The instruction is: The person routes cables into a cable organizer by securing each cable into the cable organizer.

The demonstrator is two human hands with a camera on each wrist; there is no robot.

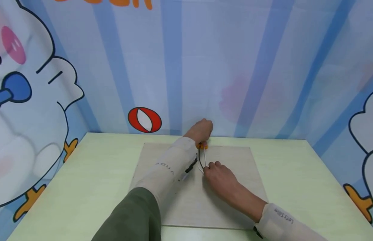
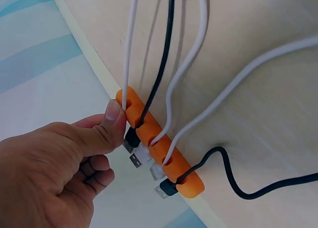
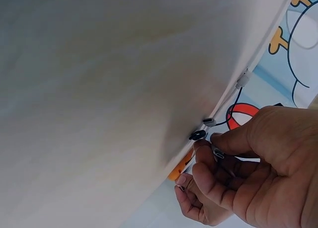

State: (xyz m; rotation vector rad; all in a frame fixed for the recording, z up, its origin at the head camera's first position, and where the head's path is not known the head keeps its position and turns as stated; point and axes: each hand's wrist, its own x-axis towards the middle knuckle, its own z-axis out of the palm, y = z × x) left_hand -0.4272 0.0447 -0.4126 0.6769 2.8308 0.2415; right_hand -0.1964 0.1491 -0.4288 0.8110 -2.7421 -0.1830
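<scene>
An orange cable organizer [image 2: 158,144] with several slots sits at the far edge of the board, white and black USB cables running through it. My left hand [image 2: 64,158] is at one end of it, pinching a white cable [image 2: 130,44] between thumb and forefinger; that cable's plug is hidden by the fingers. USB plugs [image 2: 136,159] of the other cables hang past the edge. Closer to me, my right hand [image 1: 221,177] pinches a cable end with a small metal connector [image 3: 217,152]. Two other connectors, a grey one [image 3: 209,122] and a black one [image 3: 198,135], lie near its fingertips.
The organizer rests on a pale square board [image 1: 234,201] upon a light yellow-green table [image 1: 295,187]. Behind stands a blue striped backdrop [image 1: 204,67] with cartoon figures. A black cable end [image 1: 191,165] lies beside the left forearm.
</scene>
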